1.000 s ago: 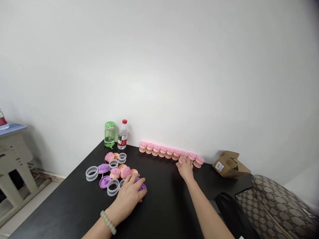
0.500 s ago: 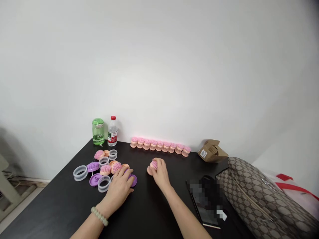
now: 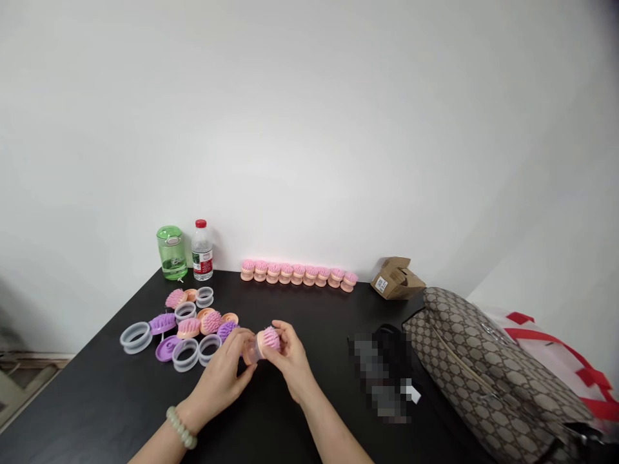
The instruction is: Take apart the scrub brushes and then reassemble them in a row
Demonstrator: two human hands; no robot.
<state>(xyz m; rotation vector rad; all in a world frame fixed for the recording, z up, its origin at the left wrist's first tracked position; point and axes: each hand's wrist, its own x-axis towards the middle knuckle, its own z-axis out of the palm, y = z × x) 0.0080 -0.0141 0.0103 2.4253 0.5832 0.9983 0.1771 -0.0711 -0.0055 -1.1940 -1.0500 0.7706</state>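
Observation:
Between my hands is a pink-bristled scalp massage brush [image 3: 269, 339], tilted on its side above the table. My left hand [image 3: 229, 365] grips its peach base end, and my right hand [image 3: 291, 358] holds it around the bristle end. Left of my left hand lie loose brush parts: a purple bristle head [image 3: 227, 330], a pink bristle head [image 3: 211, 322], a purple disc base [image 3: 167, 348] and a translucent ring [image 3: 185, 355]. Part of that pile is hidden behind my left hand.
Several assembled pink brushes [image 3: 298, 275] stand in a row along the wall. A green container [image 3: 172, 253] and a water bottle [image 3: 202, 251] are at the back left. On the right are a torn cardboard box [image 3: 397, 280] and a patterned bag [image 3: 488, 367].
My right hand has lifted the pink brush off the table and brought it left, tilting it. My left hand has left the loose parts and taken hold of the brush's base. The view has shifted slightly.

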